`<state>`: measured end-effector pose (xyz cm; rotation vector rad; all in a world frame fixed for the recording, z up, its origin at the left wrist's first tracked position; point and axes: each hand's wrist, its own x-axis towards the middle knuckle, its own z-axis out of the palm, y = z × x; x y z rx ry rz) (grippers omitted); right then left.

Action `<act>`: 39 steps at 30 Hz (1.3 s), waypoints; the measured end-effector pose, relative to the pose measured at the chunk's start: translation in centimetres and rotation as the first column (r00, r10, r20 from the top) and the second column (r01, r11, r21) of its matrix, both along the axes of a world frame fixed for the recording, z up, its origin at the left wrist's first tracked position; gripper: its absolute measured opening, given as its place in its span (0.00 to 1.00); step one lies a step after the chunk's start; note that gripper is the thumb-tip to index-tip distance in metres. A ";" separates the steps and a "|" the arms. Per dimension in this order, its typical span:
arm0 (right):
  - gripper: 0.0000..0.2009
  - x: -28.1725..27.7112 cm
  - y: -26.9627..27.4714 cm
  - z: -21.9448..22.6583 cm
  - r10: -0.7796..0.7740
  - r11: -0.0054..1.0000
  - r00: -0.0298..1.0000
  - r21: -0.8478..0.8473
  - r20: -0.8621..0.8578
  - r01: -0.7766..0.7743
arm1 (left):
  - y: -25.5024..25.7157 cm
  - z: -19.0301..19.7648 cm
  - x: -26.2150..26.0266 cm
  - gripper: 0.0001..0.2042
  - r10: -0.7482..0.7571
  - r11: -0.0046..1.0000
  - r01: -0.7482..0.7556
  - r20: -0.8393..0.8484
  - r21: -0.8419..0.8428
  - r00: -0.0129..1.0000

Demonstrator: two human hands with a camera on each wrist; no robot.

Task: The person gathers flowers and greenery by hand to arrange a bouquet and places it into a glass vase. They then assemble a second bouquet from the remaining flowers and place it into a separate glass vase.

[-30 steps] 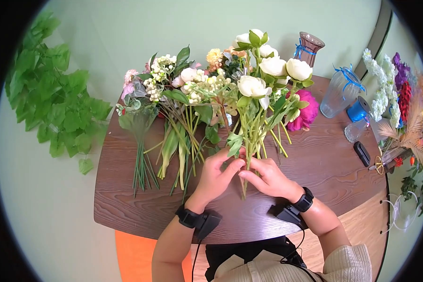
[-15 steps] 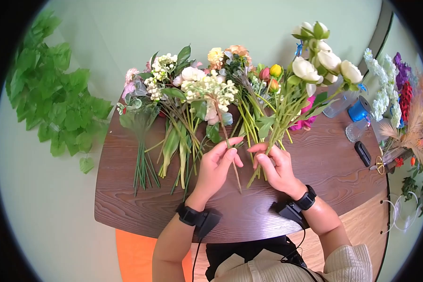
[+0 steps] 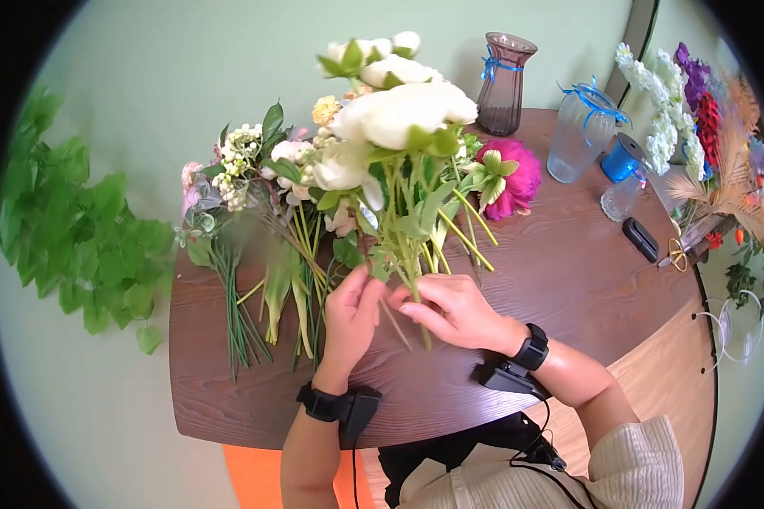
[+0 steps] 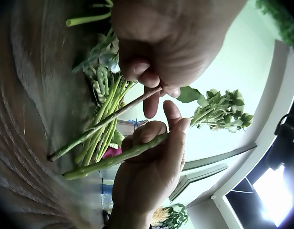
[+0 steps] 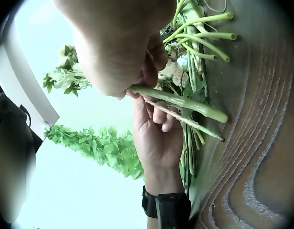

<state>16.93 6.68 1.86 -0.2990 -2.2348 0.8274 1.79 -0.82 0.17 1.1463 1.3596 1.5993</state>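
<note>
My right hand [image 3: 457, 310] pinches the thick green stem [image 5: 185, 102] of a bunch of large white flowers [image 3: 399, 114], upright above the table. Beside it, my left hand [image 3: 351, 316] pinches a thin brown stem [image 4: 104, 119], whose lower end slants past the green one. The two hands are close together, fingertips almost meeting in the left wrist view. The white blooms are blurred and cover most of what tops the brown stem in the head view.
Bunches of flowers [image 3: 242, 170] lie along the table's [image 3: 535, 271] back left. A magenta flower [image 3: 514, 182], a purple vase [image 3: 505, 89], a clear vase [image 3: 579, 136], blue ribbon spool [image 3: 624, 159] and black case [image 3: 640, 240] are to the right. Green leaves [image 3: 85, 229] hang on the wall.
The white flowers first swung right, away from the brown stem, then came back left in front of it. The hands parted slightly and drew near again. The head view has shifted.
</note>
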 end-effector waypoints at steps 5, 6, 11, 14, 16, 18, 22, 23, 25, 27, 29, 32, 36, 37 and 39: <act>0.07 0.1 -0.2 0.8 0.048 0.998 0.997 -0.049 0.065 -0.045 | 0.0 0.2 -0.8 0.10 -0.090 0.995 0.090 0.014 -0.039 0.996; 0.08 0.2 -0.2 0.9 0.059 0.995 0.994 -0.082 0.096 -0.052 | 0.2 0.0 -0.8 0.10 -0.081 0.996 0.081 0.012 -0.041 0.997; 0.07 0.2 -0.4 0.9 0.109 0.962 0.989 -0.260 0.096 -0.081 | 0.8 -1.7 -0.6 0.14 -0.112 0.993 0.114 0.077 -0.028 0.991; 0.08 0.2 -0.5 1.0 0.101 0.945 0.984 -0.324 0.147 -0.049 | 0.7 -1.9 -0.5 0.16 -0.114 0.992 0.117 0.056 -0.049 0.992; 0.09 0.2 -0.6 1.3 0.106 0.936 0.984 -0.349 0.142 -0.051 | 0.7 -1.3 -0.5 0.20 -0.070 0.998 0.070 0.067 0.007 0.995; 0.09 0.1 -0.6 1.4 0.111 0.927 0.984 -0.372 0.136 -0.053 | 0.5 -0.1 -0.3 0.18 -0.004 0.998 0.000 0.070 0.056 0.998; 0.10 0.1 -0.6 1.2 0.095 0.923 0.985 -0.384 0.146 -0.032 | -0.1 1.6 -0.5 0.13 0.112 0.989 -0.118 0.069 0.090 0.991; 0.10 0.1 -0.6 1.1 0.086 0.923 0.987 -0.383 0.133 -0.029 | -0.2 1.8 -0.7 0.13 0.156 0.978 -0.166 0.086 0.128 0.984; 0.09 0.1 -0.6 1.1 0.071 0.926 0.989 -0.377 0.128 -0.017 | -0.1 2.0 -1.4 0.11 0.241 0.948 -0.252 0.080 0.192 0.967; 0.09 0.2 -0.6 1.1 0.056 0.928 0.991 -0.372 0.120 -0.008 | -0.2 2.1 -2.6 0.11 0.361 0.910 -0.347 -0.021 0.226 0.932; 0.09 0.1 -0.6 1.1 0.042 0.927 0.993 -0.374 0.107 0.001 | -0.5 2.0 -3.7 0.09 0.517 0.851 -0.465 -0.227 0.245 0.826; 0.09 0.1 -0.6 1.0 0.046 0.926 0.992 -0.376 0.114 0.000 | -0.4 1.7 -5.1 0.09 0.540 0.835 -0.440 -0.651 0.332 0.534; 0.09 0.1 -0.6 1.1 0.048 0.927 0.991 -0.375 0.126 0.003 | -0.7 1.1 -5.2 0.09 0.375 0.860 -0.446 -0.901 0.249 0.220; 0.09 0.2 -0.6 1.2 0.049 0.926 0.990 -0.377 0.133 0.005 | -0.6 1.0 -5.3 0.10 0.376 0.847 -0.460 -0.911 0.265 0.169; 0.09 0.2 -0.5 1.2 0.049 0.925 0.989 -0.381 0.139 0.008 | -0.7 1.3 -5.4 0.10 0.374 0.839 -0.470 -0.918 0.274 0.133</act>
